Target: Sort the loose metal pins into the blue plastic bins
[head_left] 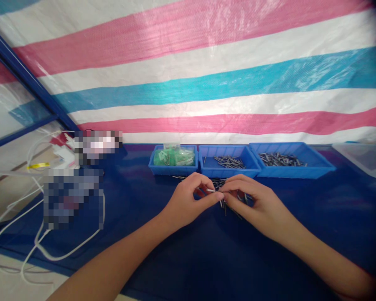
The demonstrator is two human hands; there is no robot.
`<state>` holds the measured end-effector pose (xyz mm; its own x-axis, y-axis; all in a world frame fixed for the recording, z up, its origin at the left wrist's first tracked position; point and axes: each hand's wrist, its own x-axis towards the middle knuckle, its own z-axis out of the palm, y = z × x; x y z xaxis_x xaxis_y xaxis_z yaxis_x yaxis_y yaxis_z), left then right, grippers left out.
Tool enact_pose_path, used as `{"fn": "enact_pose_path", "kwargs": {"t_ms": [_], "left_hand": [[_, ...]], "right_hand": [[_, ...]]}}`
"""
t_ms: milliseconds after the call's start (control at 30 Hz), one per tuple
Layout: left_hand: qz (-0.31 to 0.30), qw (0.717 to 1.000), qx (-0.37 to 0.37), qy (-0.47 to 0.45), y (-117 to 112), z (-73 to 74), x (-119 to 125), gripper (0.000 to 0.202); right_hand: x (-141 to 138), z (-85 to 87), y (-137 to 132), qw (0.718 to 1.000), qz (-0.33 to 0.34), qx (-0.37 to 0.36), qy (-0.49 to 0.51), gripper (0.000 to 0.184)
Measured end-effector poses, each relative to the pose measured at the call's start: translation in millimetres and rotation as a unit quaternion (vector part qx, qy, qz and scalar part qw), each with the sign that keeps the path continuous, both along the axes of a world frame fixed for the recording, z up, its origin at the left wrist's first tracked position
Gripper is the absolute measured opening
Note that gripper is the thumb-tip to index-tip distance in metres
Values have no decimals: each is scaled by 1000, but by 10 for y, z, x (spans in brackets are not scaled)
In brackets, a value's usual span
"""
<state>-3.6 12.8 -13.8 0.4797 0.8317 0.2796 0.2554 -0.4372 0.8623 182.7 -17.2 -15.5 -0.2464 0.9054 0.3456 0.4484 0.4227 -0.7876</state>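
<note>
My left hand (194,196) is closed in a pinch on a small, pale, rod-like metal piece (210,190). My right hand (253,196) meets it fingertip to fingertip, its thumb and forefinger pressed together. Whatever those right fingertips grip is too small to make out. Beneath and behind both hands lies a loose pile of thin metal rods (224,209) on the dark blue tabletop (188,255), partly hidden by the fingers.
Behind the hands stand three blue bins: one with green packets (175,157), one with thin metal rods (228,161), one with short metal pieces (280,159). A clear plastic lid (363,159) lies at right. White cables (65,255) loop at left beside pixelated items.
</note>
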Motion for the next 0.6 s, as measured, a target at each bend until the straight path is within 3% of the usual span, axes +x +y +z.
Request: {"fn": "enact_pose_path", "kwargs": {"t_ms": [100,167,300,400,500,600], "left_hand": [[10,999,11,37,-9,33,-10,25],[25,995,40,85,1,57,-32,27],[32,966,149,210,65,52,-98,27],[39,934,203,293,112,1,-137,29],[34,917,215,335,128,-45,-150,29],[13,911,210,354,122,-60,-145,24]], "right_hand": [[0,-9,20,1000,10,-20,-14,15],[65,-16,61,999,-32,-28,-9,18],[417,11,208,974,-223,-6,-34,25],[766,50,323,917,-370,41,-143,19],[1010,46,398,884,-384,67,-259,23],[1051,-9,428,873,-378,93,-294,24]]}}
